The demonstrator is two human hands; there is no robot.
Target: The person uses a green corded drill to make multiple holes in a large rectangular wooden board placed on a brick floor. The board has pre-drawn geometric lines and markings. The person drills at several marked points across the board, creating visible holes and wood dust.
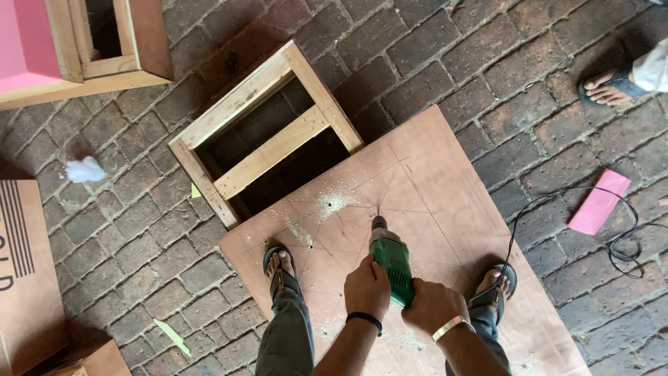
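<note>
Both hands gripped a green electric drill (pixel 392 261) held bit-down on a plywood sheet (pixel 445 209) lying on the brick floor (pixel 125 230): left hand (pixel 367 287) wrapped over its body, right hand (pixel 433 305) closed around its rear grip.

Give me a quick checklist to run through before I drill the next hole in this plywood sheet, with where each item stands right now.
1. Both hands on the green drill: ok. The left hand and right hand both grip its body.
2. Bit on the pencil lines: ok. The tip meets the plywood sheet where the lines cross.
3. Sheet held down: ok. The left foot and right foot stand on it.
4. Feet clear of the bit: ok, both are off to the sides.
5. Black cable clear: ok. It trails right over the brick floor.
6. What lies under the drilling spot: cannot tell.
</note>
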